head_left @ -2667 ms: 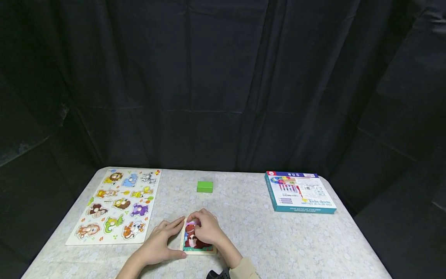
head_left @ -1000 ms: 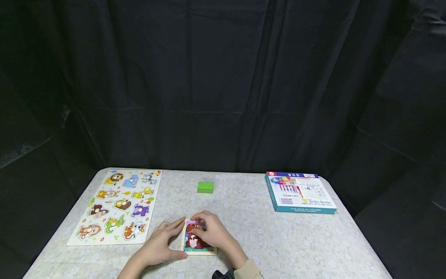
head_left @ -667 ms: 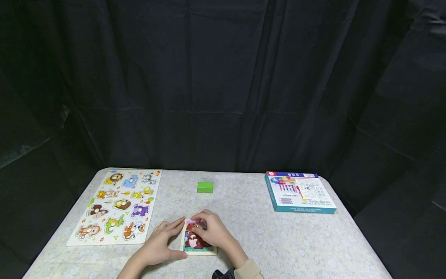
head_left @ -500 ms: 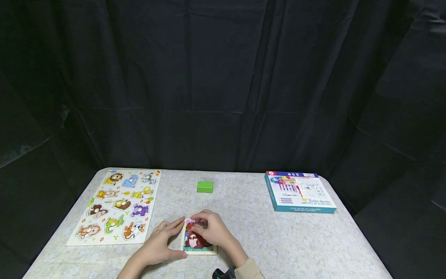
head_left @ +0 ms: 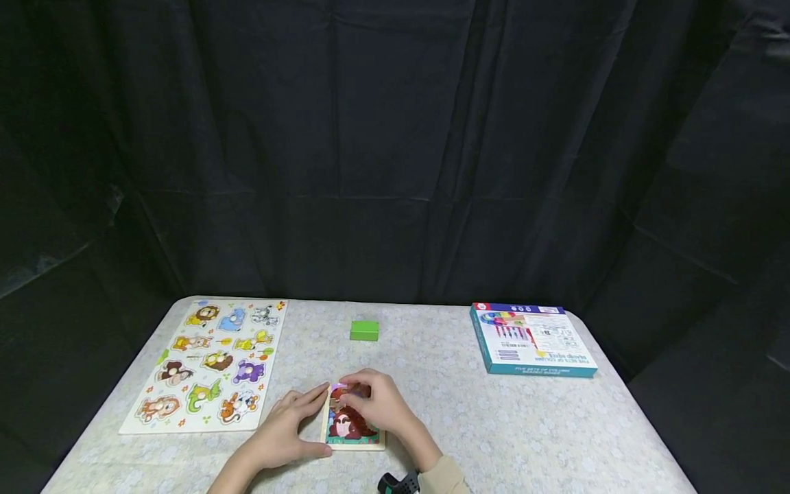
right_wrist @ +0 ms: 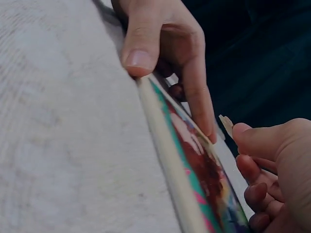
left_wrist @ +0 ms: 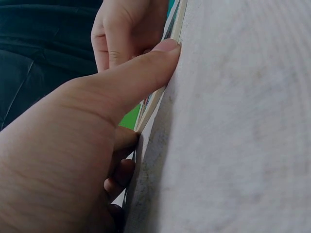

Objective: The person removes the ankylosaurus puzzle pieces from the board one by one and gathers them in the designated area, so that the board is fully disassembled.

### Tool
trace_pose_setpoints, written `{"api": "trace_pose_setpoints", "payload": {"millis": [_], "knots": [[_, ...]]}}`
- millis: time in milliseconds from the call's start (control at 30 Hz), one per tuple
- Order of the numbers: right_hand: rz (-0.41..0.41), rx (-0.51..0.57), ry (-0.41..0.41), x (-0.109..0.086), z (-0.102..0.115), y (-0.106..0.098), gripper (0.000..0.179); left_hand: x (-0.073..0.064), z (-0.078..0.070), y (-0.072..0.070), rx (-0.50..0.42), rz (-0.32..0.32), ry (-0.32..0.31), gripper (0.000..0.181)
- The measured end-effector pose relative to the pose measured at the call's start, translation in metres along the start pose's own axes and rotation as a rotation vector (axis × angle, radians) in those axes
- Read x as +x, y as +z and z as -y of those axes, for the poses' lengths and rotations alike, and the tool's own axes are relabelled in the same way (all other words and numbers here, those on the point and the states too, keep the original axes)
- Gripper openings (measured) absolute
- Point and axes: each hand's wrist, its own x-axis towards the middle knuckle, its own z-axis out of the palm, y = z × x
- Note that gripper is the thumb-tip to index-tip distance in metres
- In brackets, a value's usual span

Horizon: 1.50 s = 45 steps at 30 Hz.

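Note:
A small framed wooden jigsaw puzzle (head_left: 352, 429) with a brown animal picture lies on the table between both hands. My left hand (head_left: 280, 429) holds it along the left side, thumb (left_wrist: 165, 48) at the near corner and index finger at the far corner. My right hand (head_left: 382, 405) is over the puzzle's upper right part. Between its thumb and fingers it pinches a thin wooden puzzle piece (right_wrist: 226, 124), seen edge-on in the right wrist view. That hand covers part of the picture in the head view.
A white animal peg puzzle board (head_left: 268, 384) lies at the left. Beyond the hands stands a small green block (head_left: 364, 331). A teal-edged flat box (head_left: 537, 341) is at the back right of the cloth-covered table (head_left: 481, 425). Black curtain (head_left: 395, 151) hangs behind.
Since the earliest frame my right hand has shifted slightly right; in the last half second its fingers have risen a little with a brown piece between them. The left hand has stayed in place.

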Motion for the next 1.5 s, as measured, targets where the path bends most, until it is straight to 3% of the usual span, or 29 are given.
{"api": "trace_pose_setpoints", "payload": {"millis": [300, 767, 933, 1133, 1500], "knots": [[-0.068, -0.074, -0.026, 0.000, 0.007, -0.026, 0.025, 0.003, -0.003, -0.001, 0.000, 0.010, 0.004, 0.107], [-0.150, -0.117, 0.001, -0.021, -0.022, -0.072, 0.025, 0.000, -0.002, -0.002, 0.003, 0.021, 0.001, 0.107], [-0.176, -0.121, 0.013, -0.027, -0.035, -0.075, 0.022, -0.001, -0.003, -0.002, -0.002, 0.020, 0.002, 0.106], [-0.155, -0.216, 0.008, -0.027, -0.050, -0.071, 0.021, 0.000, -0.003, -0.002, 0.003, 0.014, 0.002, 0.106], [-0.163, -0.303, -0.007, -0.029, -0.054, -0.069, 0.023, 0.000, -0.002, -0.001, 0.001, 0.010, 0.003, 0.106]]}}
